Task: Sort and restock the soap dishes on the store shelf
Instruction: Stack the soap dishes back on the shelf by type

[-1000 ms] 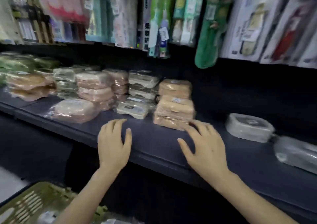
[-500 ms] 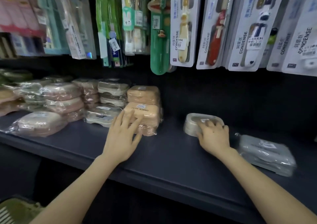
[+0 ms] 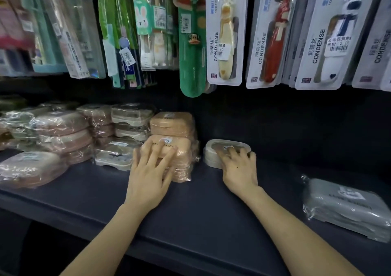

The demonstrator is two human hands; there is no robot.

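Wrapped soap dishes stand in stacks on the dark shelf [image 3: 201, 216]. My left hand [image 3: 151, 174] lies with spread, straight fingers on the front of the orange stack [image 3: 172, 124]. To its right, my right hand [image 3: 239, 170] rests on top of a single beige-grey soap dish [image 3: 213, 155], fingers bent over its lid and near edge. Another grey wrapped dish [image 3: 344, 208] lies alone at the right end of the shelf. Pink stacks [image 3: 61, 132] and cream stacks [image 3: 131, 117] fill the left part.
Carded toothbrushes [image 3: 224, 32] and a green toothbrush case [image 3: 191, 49] hang from hooks just above the dishes. The shelf's front edge runs diagonally across the lower frame. Bare shelf lies between the beige-grey dish and the lone grey one.
My view has swung right and closer. My left hand moved onto the orange stack, and my right hand reached the beige-grey dish and has slid it left toward that stack.
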